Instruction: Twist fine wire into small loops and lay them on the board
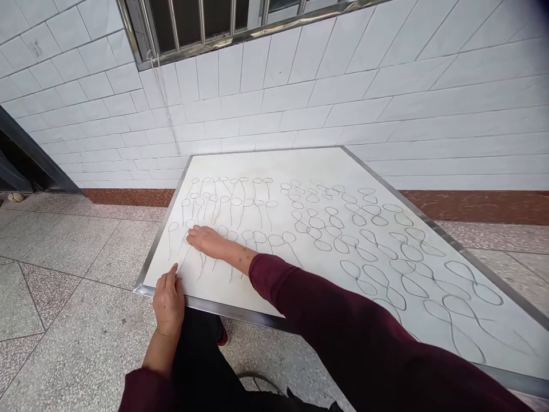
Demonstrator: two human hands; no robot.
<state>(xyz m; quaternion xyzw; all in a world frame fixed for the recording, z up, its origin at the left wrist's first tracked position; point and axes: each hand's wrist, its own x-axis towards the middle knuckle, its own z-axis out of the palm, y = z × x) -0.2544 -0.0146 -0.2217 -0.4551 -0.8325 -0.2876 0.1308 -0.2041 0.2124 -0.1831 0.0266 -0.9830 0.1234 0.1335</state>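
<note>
A white table top [274, 171] with a metal rim carries many thin dark wire loops. Small loops with tails [234, 209] lie in rows on the left. Larger twisted loops [377, 240] spread over the right. My right hand [206, 240] reaches across in a dark red sleeve and lies flat on the left rows, fingers stretched over a loop. My left hand [168, 303] rests at the near left edge of the table, fingers curled and pressing on the rim beside the tail of a loop.
A white tiled wall [386, 97] stands behind the table, with a barred window [201, 23] above. Speckled floor tiles [64, 286] lie to the left. My dark trousers and a shoe show under the table edge.
</note>
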